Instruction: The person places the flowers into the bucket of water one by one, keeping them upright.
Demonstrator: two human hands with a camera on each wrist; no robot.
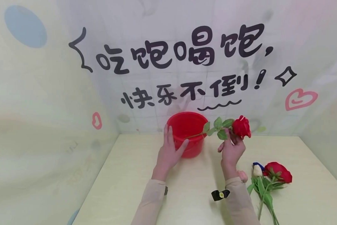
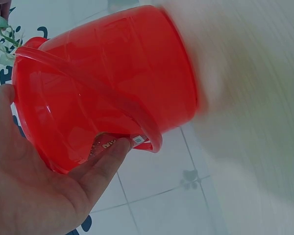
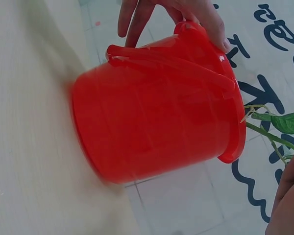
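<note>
A red plastic bucket [image 1: 195, 149] stands upright on the table against the back wall. My left hand [image 1: 168, 156] holds it at the left side, the thumb at the front rim and the fingers along the outside; the left wrist view shows this hand [image 2: 44, 191] against the bucket [image 2: 112, 63] and its handle. In my right hand [image 1: 233, 151] is a red rose [image 1: 241, 126], pinched by the stem just below the bloom. The rose lies almost level, its leaves toward the bucket and its stem's end over the bucket's mouth. The right wrist view catches the leafy stem [image 3: 274, 134] at the rim.
On the table [image 1: 123, 187], right of my right forearm, lie a red flower [image 1: 279, 172], a white tulip [image 1: 257, 170], a blue bloom [image 1: 258, 165] and a pink bud [image 1: 242, 176], stems toward me. Behind the bucket rises a wall [image 1: 157, 18] with black lettering.
</note>
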